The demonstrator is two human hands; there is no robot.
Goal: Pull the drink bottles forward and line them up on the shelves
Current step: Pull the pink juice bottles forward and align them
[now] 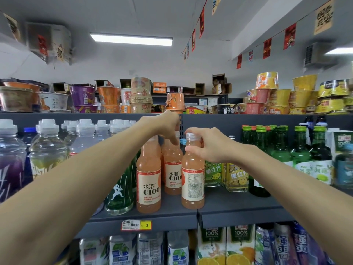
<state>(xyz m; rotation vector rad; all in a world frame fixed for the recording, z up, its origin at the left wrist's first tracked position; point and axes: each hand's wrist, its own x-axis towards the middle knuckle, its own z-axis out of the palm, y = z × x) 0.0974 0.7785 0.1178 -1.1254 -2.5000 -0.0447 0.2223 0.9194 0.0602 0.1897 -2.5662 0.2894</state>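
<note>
Several orange-pink C100 drink bottles stand on the grey middle shelf [236,209]. My right hand [209,145] is shut around the neck and white cap of the front right C100 bottle [193,180], whose back label faces me. My left hand [168,127] reaches over the group, fingers on the top of the middle C100 bottle [172,169] further back. A third C100 bottle [148,180] stands at the shelf front on the left, untouched. More of them are hidden behind.
Clear bottles with white caps [47,150] fill the shelf's left side, a green bottle [118,192] stands beside the C100 group. Green glass bottles [299,148] and yellow-labelled bottles [236,175] are at right. Noodle cups [175,102] sit above, juice cartons [227,245] below.
</note>
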